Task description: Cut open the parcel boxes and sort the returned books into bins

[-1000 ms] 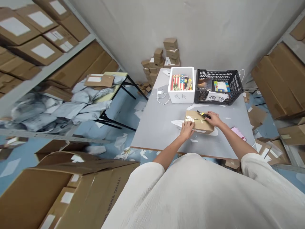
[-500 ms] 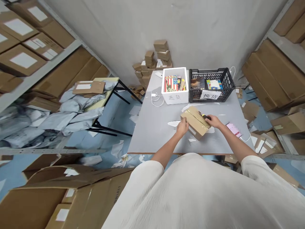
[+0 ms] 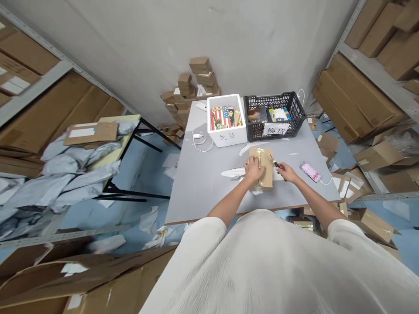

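Head view, left hand (image 3: 254, 171) spread over a taped box (image 3: 267, 175), hiding part of its top, right hand (image 3: 286, 172) gripping a half-covered cutter (image 3: 275, 163), phone (image 3: 310, 172) pixelated.

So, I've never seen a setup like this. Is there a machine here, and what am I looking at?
There's no machine at work: these are a person's bare hands, seen by a camera worn on their head, looking forward and down. On the grey table lies a taped cardboard box. The left hand rests on it; the right hand holds a utility knife, its tip by the box's right edge. Behind stand a white foam box and a black plastic crate, both holding what look like books.
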Demonstrator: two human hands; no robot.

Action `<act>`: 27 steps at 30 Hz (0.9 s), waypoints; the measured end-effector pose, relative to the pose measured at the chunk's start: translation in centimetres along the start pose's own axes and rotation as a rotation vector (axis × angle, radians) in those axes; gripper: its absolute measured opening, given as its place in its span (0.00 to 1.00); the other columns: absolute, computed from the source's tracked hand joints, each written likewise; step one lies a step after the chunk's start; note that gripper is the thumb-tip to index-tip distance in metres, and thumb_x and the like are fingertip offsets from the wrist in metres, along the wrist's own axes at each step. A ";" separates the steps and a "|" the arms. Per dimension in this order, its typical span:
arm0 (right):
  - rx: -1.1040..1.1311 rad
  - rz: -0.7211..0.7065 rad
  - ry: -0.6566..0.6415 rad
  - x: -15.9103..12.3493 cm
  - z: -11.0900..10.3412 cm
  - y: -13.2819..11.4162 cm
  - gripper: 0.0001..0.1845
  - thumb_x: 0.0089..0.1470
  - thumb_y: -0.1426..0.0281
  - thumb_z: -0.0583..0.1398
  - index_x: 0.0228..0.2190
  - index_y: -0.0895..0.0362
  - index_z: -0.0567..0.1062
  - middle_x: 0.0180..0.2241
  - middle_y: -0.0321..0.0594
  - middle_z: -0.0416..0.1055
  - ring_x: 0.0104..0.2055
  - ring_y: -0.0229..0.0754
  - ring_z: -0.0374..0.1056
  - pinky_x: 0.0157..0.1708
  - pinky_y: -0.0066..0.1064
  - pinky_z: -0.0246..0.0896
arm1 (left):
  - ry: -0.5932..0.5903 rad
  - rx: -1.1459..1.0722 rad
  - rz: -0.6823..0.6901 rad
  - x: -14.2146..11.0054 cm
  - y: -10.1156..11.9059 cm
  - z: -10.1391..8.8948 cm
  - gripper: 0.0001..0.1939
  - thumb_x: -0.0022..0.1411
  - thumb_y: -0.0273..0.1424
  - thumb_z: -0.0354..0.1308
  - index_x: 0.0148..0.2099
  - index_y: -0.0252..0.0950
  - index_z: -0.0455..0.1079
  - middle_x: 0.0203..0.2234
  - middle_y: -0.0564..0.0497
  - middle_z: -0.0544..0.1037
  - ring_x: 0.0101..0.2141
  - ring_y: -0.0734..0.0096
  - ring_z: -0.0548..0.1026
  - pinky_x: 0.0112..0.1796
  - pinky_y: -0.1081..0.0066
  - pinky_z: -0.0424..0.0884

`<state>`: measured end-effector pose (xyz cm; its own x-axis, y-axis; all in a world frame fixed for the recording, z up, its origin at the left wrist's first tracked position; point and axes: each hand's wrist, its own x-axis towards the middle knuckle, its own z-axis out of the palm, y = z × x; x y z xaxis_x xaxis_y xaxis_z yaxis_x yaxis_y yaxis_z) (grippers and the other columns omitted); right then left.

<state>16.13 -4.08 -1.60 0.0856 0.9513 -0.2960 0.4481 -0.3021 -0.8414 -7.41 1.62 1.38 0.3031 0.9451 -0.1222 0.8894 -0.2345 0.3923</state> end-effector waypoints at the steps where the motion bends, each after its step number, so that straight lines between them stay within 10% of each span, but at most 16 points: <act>1: 0.011 0.011 0.036 0.1 -0.4 0.0 0.20 0.61 0.52 0.65 0.47 0.52 0.75 0.45 0.43 0.82 0.43 0.48 0.80 0.48 0.40 0.74 | -0.015 -0.006 0.004 -0.1 0.9 0.5 0.37 0.74 0.50 0.57 0.78 0.42 0.58 0.74 0.35 0.63 0.72 0.38 0.62 0.67 0.45 0.61; 7: 0.005 0.008 0.098 0.9 -2.1 -0.3 0.20 0.61 0.53 0.64 0.48 0.52 0.76 0.52 0.45 0.81 0.47 0.48 0.79 0.54 0.43 0.75 | -0.116 0.010 -0.035 -0.5 4.6 2.8 0.57 0.63 0.49 0.68 0.83 0.36 0.45 0.79 0.25 0.53 0.76 0.29 0.55 0.68 0.40 0.57; 14: 0.037 -0.028 0.180 1.3 -2.0 0.0 0.18 0.61 0.53 0.65 0.46 0.51 0.77 0.59 0.48 0.77 0.63 0.53 0.73 0.64 0.49 0.70 | -0.255 0.124 0.188 -0.5 2.2 1.2 0.61 0.54 0.32 0.74 0.83 0.44 0.45 0.77 0.29 0.54 0.75 0.33 0.56 0.67 0.41 0.59; 18: 0.166 -0.007 0.049 1.1 -1.3 -0.2 0.20 0.61 0.50 0.65 0.45 0.51 0.76 0.52 0.46 0.82 0.58 0.52 0.77 0.60 0.46 0.74 | -0.278 0.203 0.365 -0.7 -0.3 -0.4 0.60 0.52 0.24 0.71 0.81 0.47 0.47 0.74 0.33 0.60 0.73 0.38 0.59 0.68 0.42 0.56; 27: 0.341 0.148 -0.270 -1.5 -1.3 -1.0 0.20 0.60 0.50 0.71 0.40 0.53 0.77 0.45 0.48 0.84 0.43 0.48 0.82 0.43 0.37 0.79 | -0.265 0.172 0.400 -2.9 -0.4 0.2 0.47 0.59 0.40 0.75 0.74 0.42 0.58 0.65 0.35 0.69 0.67 0.39 0.67 0.66 0.48 0.59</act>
<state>16.71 -5.10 0.26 -0.1281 0.8604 -0.4933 0.1262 -0.4792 -0.8686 -8.61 -1.03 1.37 0.6879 0.6887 -0.2290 0.7228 -0.6214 0.3024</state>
